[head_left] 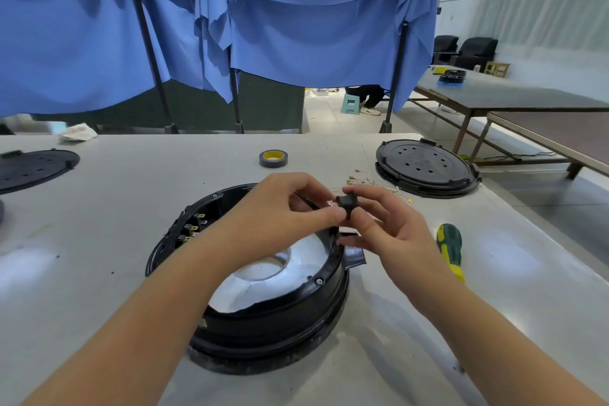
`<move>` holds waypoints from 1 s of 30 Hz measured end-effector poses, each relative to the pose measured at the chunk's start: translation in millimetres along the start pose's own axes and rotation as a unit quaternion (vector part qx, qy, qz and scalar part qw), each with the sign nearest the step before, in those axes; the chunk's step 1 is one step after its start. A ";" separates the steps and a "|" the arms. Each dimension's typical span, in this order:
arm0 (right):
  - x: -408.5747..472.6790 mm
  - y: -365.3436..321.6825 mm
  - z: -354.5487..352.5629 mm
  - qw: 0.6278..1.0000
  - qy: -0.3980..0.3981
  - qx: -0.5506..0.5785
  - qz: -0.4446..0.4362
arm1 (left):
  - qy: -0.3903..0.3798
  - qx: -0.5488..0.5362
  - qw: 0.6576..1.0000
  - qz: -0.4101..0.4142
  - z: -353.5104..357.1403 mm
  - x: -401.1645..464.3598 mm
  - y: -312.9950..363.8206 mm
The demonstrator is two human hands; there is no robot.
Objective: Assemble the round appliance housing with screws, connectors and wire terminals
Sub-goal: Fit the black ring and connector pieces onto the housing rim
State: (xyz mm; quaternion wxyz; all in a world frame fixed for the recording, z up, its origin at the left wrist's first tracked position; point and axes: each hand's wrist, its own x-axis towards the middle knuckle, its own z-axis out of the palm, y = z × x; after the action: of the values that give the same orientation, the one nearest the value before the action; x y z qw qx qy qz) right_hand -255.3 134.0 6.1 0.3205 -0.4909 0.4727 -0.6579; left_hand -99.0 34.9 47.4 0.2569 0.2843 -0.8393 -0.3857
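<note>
Both hands, left [290,204] and right [382,224], pinch a small black connector [346,203] above the round black housing [263,300], which sits mid-desk [99,241] toward its near edge; a green-yellow screwdriver [449,249] lies toward the right edge.

Honestly couldn't read a single thing from where I stood. The tape roll [273,158] had a yellow inner label, but any print on it was too small and blurry. The screwdriver [450,249] handle showed no readable brand either.
</note>
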 end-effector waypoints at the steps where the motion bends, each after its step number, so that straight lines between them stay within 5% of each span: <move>1: -0.2 0.8 0.6 1.000 0.002 -0.013 -0.014 | -0.004 -0.020 1.000 -0.011 -1.4 1.0 -1.9; 17: -0.1 7.7 2.6 0.998 0.002 -0.057 -0.024 | -0.041 -0.108 0.992 -0.050 -1.5 6.1 -9.2; 30: -3.5 6.6 4.0 0.996 0.016 -0.087 0.002 | -0.068 0.055 0.994 0.062 5.3 -3.6 -0.6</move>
State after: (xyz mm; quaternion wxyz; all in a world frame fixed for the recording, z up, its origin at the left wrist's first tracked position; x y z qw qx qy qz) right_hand -250.7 133.6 -1.0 0.2703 -0.5058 0.5336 -0.6215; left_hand -99.7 39.6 43.2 0.2070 0.2186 -0.8906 -0.3408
